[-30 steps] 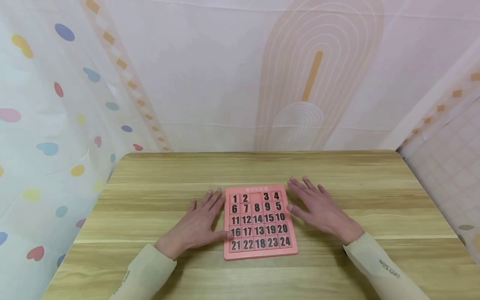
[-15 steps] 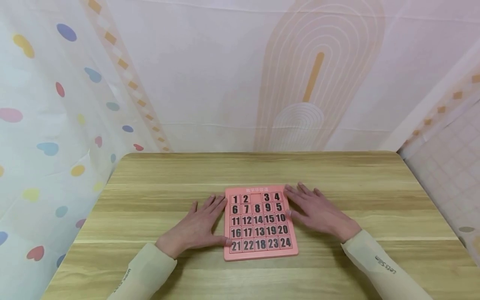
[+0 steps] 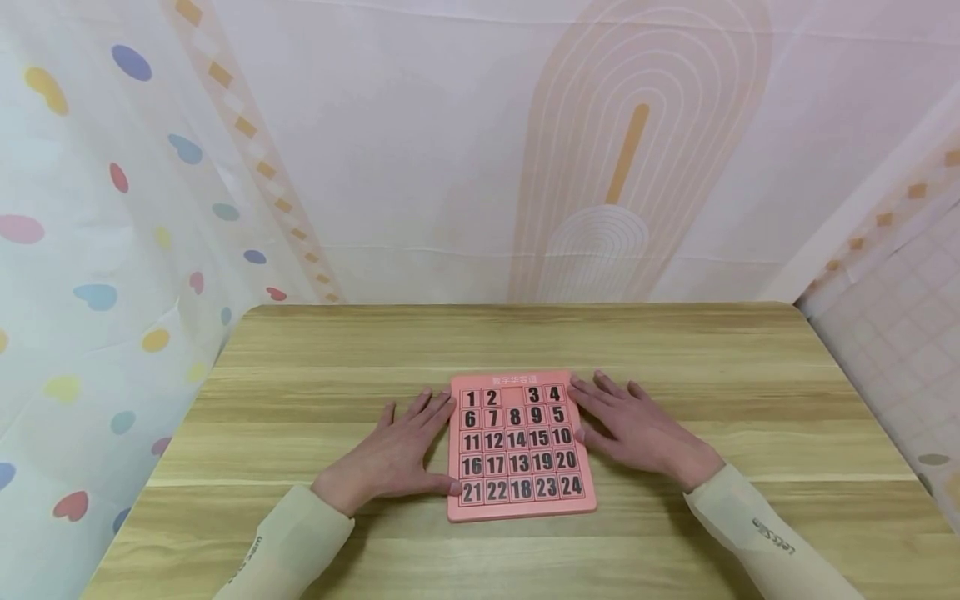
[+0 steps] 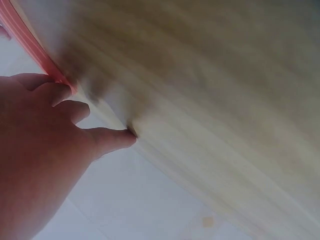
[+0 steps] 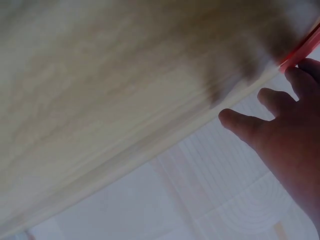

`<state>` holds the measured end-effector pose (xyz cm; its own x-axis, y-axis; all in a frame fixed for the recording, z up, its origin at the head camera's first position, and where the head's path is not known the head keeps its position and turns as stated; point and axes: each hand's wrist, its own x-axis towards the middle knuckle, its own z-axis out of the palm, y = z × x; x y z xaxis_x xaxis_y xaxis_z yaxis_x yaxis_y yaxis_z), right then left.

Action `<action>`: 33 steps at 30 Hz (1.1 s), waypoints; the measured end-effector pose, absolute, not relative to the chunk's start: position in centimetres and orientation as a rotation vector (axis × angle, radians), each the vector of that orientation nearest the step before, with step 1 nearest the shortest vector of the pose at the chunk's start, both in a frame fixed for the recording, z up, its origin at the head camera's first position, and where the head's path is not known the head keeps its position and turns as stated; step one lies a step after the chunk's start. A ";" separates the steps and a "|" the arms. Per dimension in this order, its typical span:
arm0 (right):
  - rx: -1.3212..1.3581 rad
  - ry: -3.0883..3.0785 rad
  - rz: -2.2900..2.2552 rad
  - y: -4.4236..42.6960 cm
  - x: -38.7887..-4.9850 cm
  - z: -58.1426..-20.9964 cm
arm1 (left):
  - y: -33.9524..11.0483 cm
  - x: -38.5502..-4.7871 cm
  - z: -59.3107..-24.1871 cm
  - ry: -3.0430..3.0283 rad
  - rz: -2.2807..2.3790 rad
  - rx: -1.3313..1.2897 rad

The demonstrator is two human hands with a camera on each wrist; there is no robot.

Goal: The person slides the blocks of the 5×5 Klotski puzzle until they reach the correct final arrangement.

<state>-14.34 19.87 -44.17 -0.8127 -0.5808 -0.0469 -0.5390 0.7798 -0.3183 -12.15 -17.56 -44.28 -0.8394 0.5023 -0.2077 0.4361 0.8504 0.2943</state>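
A pink number sliding puzzle lies flat on the wooden table, its black-numbered tiles facing up. The top row has a gap between the tiles marked 2 and 3. My left hand is at the puzzle's left side, fingers spread, fingertips at the upper left edge and thumb on the lower left rim. On the opposite side, my right hand touches the right edge with extended fingers and thumb. Both wrist views show only the puzzle's thin pink side, beside the left hand and the right hand.
The wood-grained table reaches back to a pale patterned cloth hanging behind it. Another cloth with coloured spots hangs along the left side.
My right hand has moved in to the puzzle's right edge. The left thumb has slid down from beside tile 16 to beside tile 21. The tiles keep their places.
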 end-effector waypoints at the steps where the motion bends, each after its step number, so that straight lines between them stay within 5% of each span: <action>1: -0.892 2.831 -0.438 19.9 -14.3 -44.2 | -17.5 -12.1 -44.3 2.750 0.342 0.713; 33: -0.911 3.015 -0.511 19.3 -12.1 -43.3 | -17.5 -10.6 -43.7 2.745 0.351 0.820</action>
